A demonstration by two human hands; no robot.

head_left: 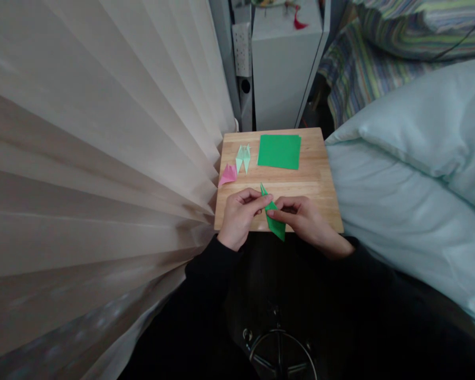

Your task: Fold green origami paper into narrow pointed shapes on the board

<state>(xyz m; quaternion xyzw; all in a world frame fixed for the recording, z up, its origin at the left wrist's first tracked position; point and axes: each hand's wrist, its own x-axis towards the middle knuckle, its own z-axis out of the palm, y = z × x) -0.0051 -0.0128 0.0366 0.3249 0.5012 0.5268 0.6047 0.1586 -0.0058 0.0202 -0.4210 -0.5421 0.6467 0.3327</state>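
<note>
A folded piece of green origami paper [276, 227], long and narrow with a split pointed tip, is held over the near edge of the wooden board. My left hand [241, 214] pinches it near the upper tip between thumb and fingers. Lower on the other side, my right hand [303, 219] grips it with thumb and forefinger. Beyond my hands lies a stack of green paper sheets [279, 151]. Pale green folded paper pieces [243, 157] and a pink folded paper piece [228, 174] rest at the left of the board.
The small wooden board [316, 179] forms the work surface. A pleated curtain [142, 132] hangs close on the left. Pale blue bedding [419, 158] borders the right side. Behind stands a light grey cabinet [285, 79]. A round metal chair base [279, 353] shows below.
</note>
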